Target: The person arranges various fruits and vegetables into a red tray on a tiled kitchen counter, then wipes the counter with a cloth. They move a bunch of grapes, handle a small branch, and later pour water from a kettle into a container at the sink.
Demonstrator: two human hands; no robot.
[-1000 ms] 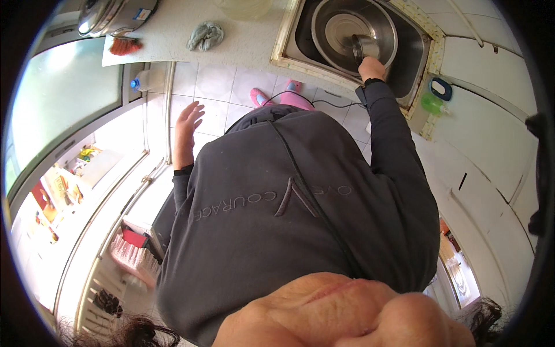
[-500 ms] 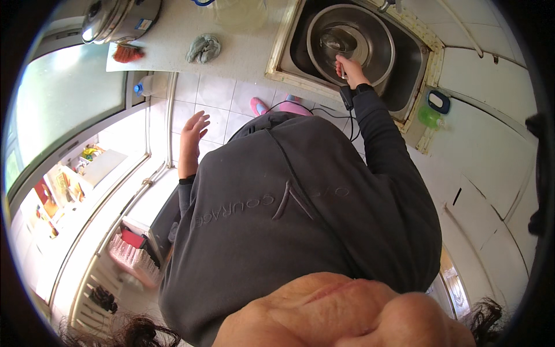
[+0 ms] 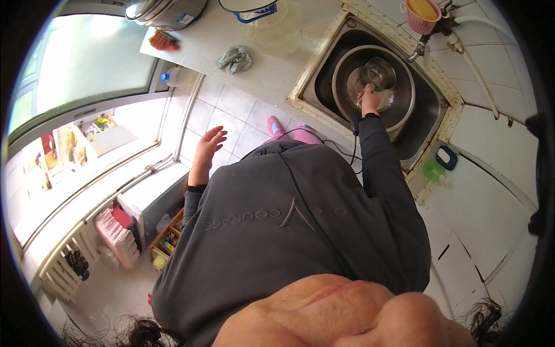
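Note:
My right hand (image 3: 369,100) reaches over the sink (image 3: 430,118), fingers closed round the handle of a round metal ladle (image 3: 381,74). The ladle's bowl is inside a large steel basin (image 3: 406,95) that stands in the sink. What looks like shallow water shows at the basin's bottom, though I cannot tell how deep it is. My left hand (image 3: 209,149) hangs in the air to the left, before the counter's front edge, fingers apart and holding nothing.
On the counter (image 3: 269,72) lie a grey cloth (image 3: 235,59) and a red brush (image 3: 165,40), near a metal pot (image 3: 173,14) and a clear container (image 3: 280,29). A tap (image 3: 416,53) and a pink basket (image 3: 422,23) are behind the sink. A green bottle (image 3: 433,170) stands right of it.
The whole view has shifted, bringing the tap and pink basket into sight. Within the basin, the ladle has moved from the left side toward the far right. My left hand stays raised and open.

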